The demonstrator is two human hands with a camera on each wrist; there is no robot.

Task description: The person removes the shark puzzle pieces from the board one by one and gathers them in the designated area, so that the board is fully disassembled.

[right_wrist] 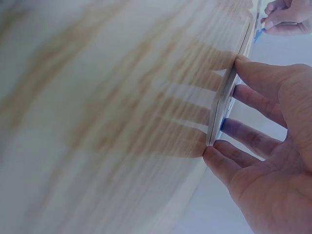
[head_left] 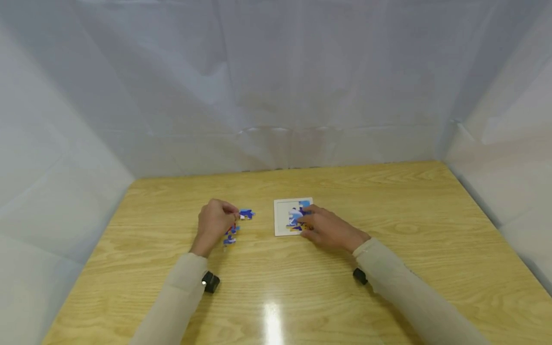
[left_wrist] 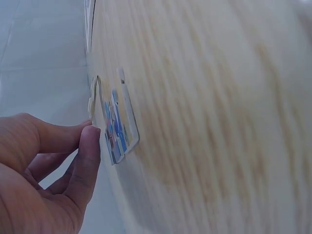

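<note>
On the wooden table (head_left: pixel 388 206) lies a white puzzle tray (head_left: pixel 282 211) with blue and yellow pieces in its right half. My right hand (head_left: pixel 308 219) rests on that half, its straight fingers (right_wrist: pixel 253 105) spread over the tray's edge (right_wrist: pixel 229 97). To the tray's left, my left hand (head_left: pixel 235 211) pinches a blue puzzle piece (head_left: pixel 247 214) just above the table. That piece (right_wrist: pixel 258 34) also shows in the right wrist view. In the left wrist view my thumb (left_wrist: pixel 87 146) sits beside a flat blue-and-white puzzle part (left_wrist: pixel 116 126).
Two or three loose blue pieces (head_left: pixel 230 235) lie on the table under my left hand. White cloth walls (head_left: pixel 276 86) close in the table at the back and on both sides. A glare spot (head_left: pixel 272 311) shines near the front edge.
</note>
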